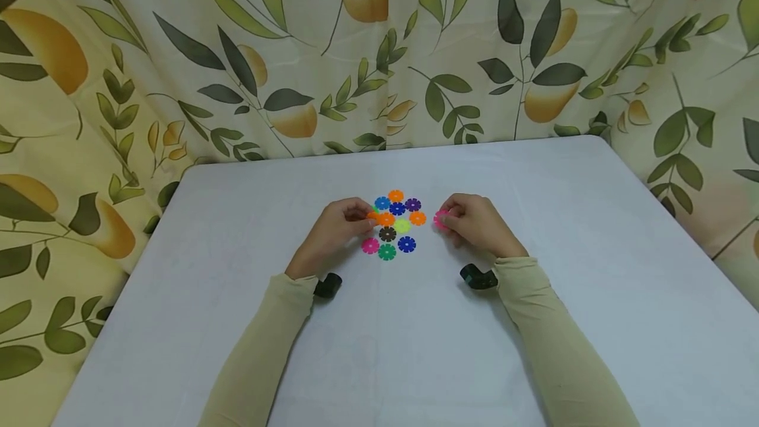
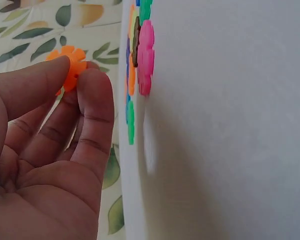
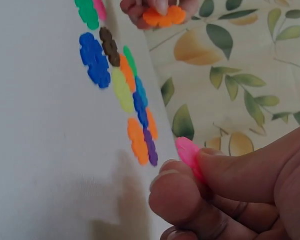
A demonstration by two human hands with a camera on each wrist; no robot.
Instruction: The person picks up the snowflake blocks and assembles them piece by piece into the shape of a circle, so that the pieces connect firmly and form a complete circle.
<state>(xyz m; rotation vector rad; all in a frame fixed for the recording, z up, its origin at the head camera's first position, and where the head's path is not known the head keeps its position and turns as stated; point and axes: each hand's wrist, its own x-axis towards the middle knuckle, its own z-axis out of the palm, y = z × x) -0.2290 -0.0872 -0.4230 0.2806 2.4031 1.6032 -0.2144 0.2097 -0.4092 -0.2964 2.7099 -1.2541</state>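
My left hand point(image 1: 338, 224) pinches an orange notched plastic disc point(image 2: 76, 56) between thumb and fingers, at the left edge of a group of similar discs. On the group's right side, my right hand point(image 1: 479, 221) holds a pink notched disc point(image 3: 188, 151) between thumb and fingertips. Both held discs are raised above the table in the wrist views. Between the hands, several flat discs lie close together: a brown disc point(image 1: 387, 234), a yellow-green disc point(image 1: 402, 225), a purple disc point(image 1: 413, 204), a green disc point(image 1: 387, 252) and another pink disc point(image 1: 370, 246), among orange and blue ones.
A white cloth covers the table point(image 1: 379, 335). Behind it and along its sides hangs a curtain point(image 1: 356, 51) printed with leaves and fruit. A black device point(image 1: 328, 286) sits at the left wrist and another black device point(image 1: 477, 277) at the right wrist.
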